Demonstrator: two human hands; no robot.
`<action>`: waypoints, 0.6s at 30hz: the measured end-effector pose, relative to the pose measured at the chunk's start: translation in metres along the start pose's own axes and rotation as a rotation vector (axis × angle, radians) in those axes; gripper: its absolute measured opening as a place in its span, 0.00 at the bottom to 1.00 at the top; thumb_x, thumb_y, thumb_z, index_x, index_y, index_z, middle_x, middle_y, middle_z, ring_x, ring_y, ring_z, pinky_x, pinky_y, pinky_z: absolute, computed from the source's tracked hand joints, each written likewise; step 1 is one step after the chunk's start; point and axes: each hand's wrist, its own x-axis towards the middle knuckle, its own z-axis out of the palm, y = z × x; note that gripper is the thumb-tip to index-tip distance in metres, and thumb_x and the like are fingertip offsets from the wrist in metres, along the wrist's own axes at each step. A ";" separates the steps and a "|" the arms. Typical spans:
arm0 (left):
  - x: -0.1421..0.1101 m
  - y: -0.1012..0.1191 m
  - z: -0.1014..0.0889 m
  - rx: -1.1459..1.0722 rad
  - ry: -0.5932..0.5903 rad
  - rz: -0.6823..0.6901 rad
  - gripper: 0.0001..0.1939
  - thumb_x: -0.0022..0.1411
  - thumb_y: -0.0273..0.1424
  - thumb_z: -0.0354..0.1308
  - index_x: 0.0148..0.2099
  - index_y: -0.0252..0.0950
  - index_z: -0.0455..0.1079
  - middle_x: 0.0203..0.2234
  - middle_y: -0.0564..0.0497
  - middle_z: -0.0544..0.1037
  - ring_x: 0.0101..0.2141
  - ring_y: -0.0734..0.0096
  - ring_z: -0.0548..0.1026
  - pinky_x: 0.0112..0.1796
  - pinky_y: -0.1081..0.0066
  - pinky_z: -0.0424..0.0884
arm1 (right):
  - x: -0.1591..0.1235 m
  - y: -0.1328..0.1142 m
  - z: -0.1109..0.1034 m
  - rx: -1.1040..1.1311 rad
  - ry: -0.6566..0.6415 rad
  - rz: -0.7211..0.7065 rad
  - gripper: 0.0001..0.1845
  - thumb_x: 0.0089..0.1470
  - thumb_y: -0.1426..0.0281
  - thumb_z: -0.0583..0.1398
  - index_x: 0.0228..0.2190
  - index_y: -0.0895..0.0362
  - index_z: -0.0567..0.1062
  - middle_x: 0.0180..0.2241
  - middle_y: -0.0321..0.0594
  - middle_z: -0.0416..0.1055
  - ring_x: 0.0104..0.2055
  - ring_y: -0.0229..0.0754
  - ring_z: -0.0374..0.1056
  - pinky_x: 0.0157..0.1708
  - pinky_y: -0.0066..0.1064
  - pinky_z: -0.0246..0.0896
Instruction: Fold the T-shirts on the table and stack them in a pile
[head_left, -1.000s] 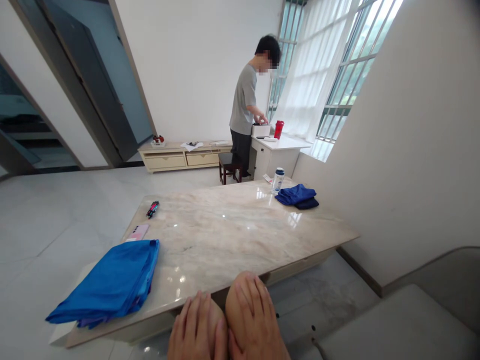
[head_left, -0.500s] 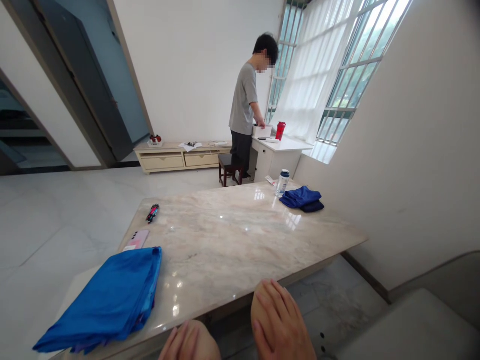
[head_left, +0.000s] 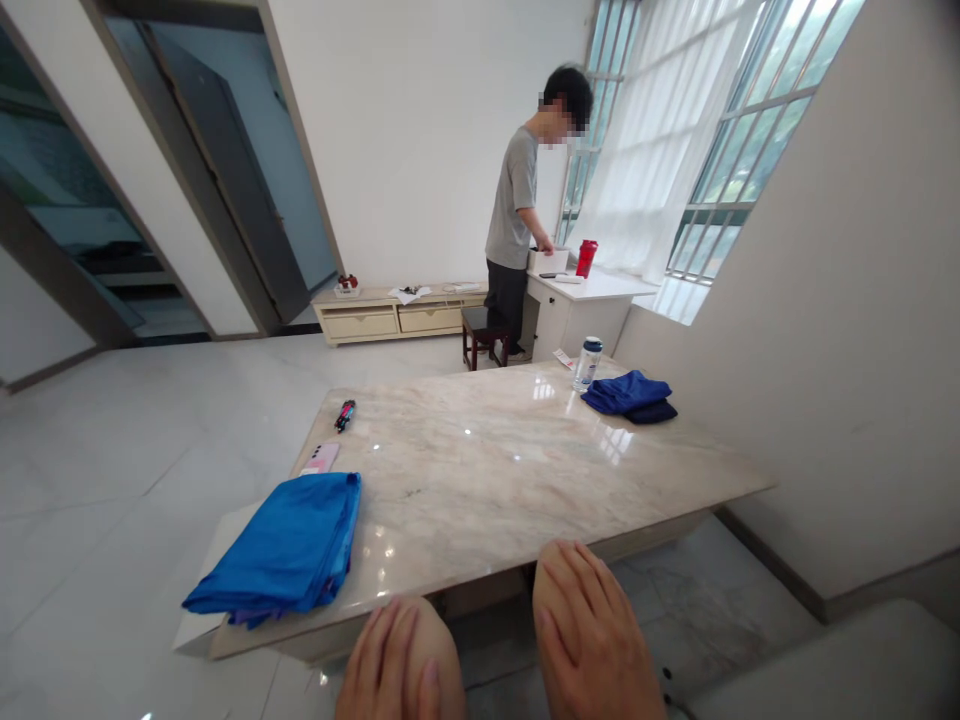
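Note:
My left hand (head_left: 379,660) lies over my left knee (head_left: 427,635), its fingers stretched out along the skin. On my right knee (head_left: 551,560) rests my right hand (head_left: 596,635), flat, fingers extended and holding nothing. Both knees are at the near edge of a marble-topped table (head_left: 450,510). Nearest my left hand is a folded bright blue cloth (head_left: 285,550), which hangs slightly over the table's left corner. Behind it a pink phone (head_left: 322,458) and a small bundle of dark, pink and teal things (head_left: 345,415) lie on the tabletop.
A clear bottle with a dark lid (head_left: 588,365) stands beside a dark blue cloth (head_left: 630,395) at the table's far right. Beyond, a person in a grey shirt (head_left: 514,200) stands by a white desk (head_left: 581,310), a red cup (head_left: 586,258) and a dark stool (head_left: 484,330).
The view has shifted left and slightly down, so the table and its things appear further right. More of my left hand shows. Both hands stay on my knees.

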 end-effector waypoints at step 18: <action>0.028 0.083 0.012 0.129 -0.001 0.128 0.23 0.63 0.28 0.57 0.59 0.40 0.78 0.58 0.41 0.82 0.61 0.45 0.76 0.63 0.44 0.71 | -0.019 -0.003 0.035 0.117 0.037 -0.171 0.36 0.62 0.72 0.60 0.70 0.52 0.71 0.69 0.43 0.72 0.70 0.58 0.68 0.71 0.55 0.63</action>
